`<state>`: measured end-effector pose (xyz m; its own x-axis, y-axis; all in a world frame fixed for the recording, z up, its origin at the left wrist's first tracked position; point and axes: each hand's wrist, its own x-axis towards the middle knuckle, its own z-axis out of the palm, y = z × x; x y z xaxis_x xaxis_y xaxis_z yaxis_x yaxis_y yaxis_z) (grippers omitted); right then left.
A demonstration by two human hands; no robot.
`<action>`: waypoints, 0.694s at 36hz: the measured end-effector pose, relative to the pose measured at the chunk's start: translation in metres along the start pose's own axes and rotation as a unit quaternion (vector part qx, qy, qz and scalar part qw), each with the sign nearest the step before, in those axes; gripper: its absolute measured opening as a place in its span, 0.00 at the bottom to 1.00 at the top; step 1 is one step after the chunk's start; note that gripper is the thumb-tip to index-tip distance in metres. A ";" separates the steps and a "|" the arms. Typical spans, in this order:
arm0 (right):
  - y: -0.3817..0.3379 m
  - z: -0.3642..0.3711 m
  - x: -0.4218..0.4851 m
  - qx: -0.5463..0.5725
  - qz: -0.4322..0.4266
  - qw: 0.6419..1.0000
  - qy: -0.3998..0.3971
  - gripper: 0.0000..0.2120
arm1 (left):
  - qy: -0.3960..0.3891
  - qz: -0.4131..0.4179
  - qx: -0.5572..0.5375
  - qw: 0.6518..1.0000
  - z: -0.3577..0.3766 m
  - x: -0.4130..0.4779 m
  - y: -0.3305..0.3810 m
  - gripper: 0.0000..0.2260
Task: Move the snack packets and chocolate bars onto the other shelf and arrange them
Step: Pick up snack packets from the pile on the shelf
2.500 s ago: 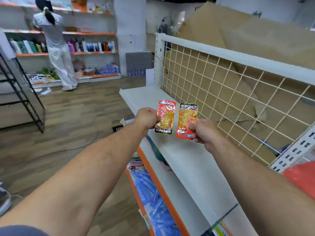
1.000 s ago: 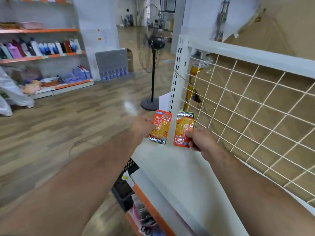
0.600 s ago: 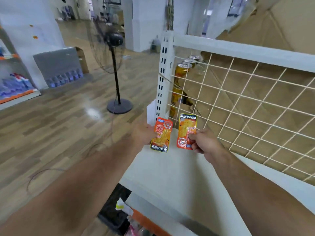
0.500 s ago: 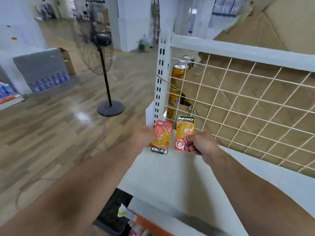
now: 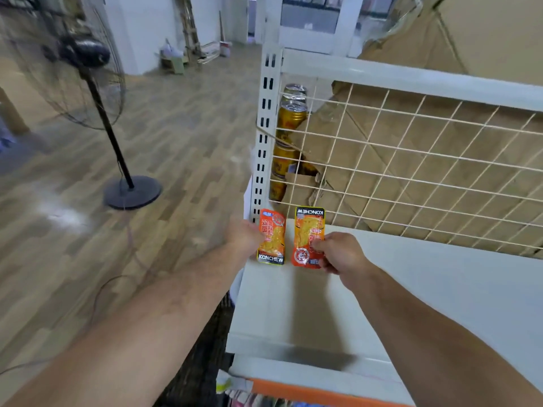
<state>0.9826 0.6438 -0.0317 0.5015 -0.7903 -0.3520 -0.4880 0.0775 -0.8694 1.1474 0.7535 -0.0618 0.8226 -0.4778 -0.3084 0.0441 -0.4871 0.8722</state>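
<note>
Nearest the camera, at 6 o'clock, an orange shelf edge [image 5: 308,392] runs under the front lip of a white shelf [image 5: 426,304], whose bare top fills the frame from 6 round to 3 o'clock. Two bare forearms reach over it from 7 and 5 o'clock.

The left hand [image 5: 244,239], just left of centre, holds an orange snack packet by its left edge. Its grip is closed on the packet, though the fingers are hidden behind the foil. This left packet [image 5: 271,237] stands upright, with the KONCHEW name at its bottom. The right hand [image 5: 342,254], just right of centre, pinches the right packet [image 5: 308,230] at its lower right corner, thumb on the face. This one is turned head-down, its name inverted along the top. The two packets hang side by side, near but not touching, over the shelf's far left corner — whether either bottom edge rests on the shelf cannot be told.

Just behind them, toward 12 o'clock, rises a white slotted post [image 5: 264,127], with a wire mesh back [image 5: 411,171] stretching toward 3 o'clock. Behind the mesh, gold drink cans [image 5: 291,118] stand stacked next to the post, and flattened cardboard [image 5: 382,160] leans beside them. Farther off, at 10 o'clock, a black pedestal fan [image 5: 85,60] stands on the wooden floor [image 5: 182,127] — a thin cable [image 5: 100,289] lies loose on it at 8 o'clock.
</note>
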 end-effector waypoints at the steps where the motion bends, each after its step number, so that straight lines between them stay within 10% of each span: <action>1: 0.000 0.000 0.001 -0.001 0.003 1.000 0.000 0.05 | 0.007 0.003 0.019 1.000 0.001 0.003 -0.002 0.05; 25: 0.008 -0.006 0.029 -0.006 0.024 1.000 -0.003 0.06 | 0.062 0.098 0.304 0.946 0.025 0.030 -0.003 0.12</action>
<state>0.9887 0.6173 -0.0471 0.4811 -0.7828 -0.3947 -0.5204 0.1073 -0.8471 1.1575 0.7222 -0.0827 0.8425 -0.5321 -0.0839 -0.4195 -0.7458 0.5175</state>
